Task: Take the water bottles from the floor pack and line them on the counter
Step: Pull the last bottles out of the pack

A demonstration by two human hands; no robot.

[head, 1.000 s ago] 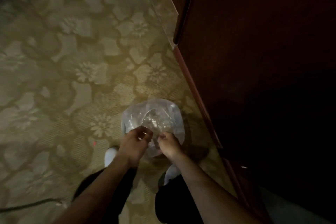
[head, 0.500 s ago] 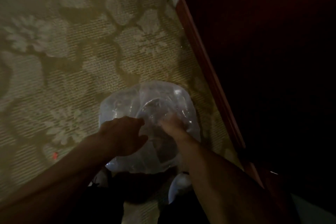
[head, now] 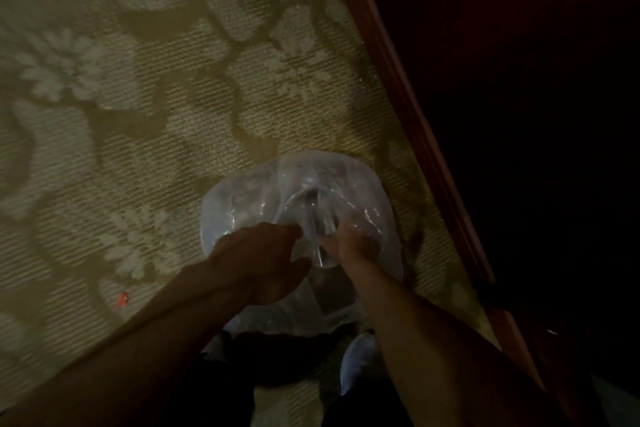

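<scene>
Counts from my head feed: 1 clear crinkled plastic shrink-wrap pack (head: 242,198) on the floor. Bottles inside: can't count, too dim and blurred; I make out 1 clear bottle-like shape (head: 313,229) through the torn top, no more. 2 bare hands on the pack: 1 left hand (head: 263,253), 1 right hand (head: 353,241). 1 pale shoe toe (head: 356,360) clearly visible at the bottom; a second one is mostly hidden, can't confirm. 1 small red speck (head: 122,299) on the 1 beige floral-patterned carpet (head: 138,114). 1 dark reddish wooden cabinet (head: 398,87) along the right.
</scene>
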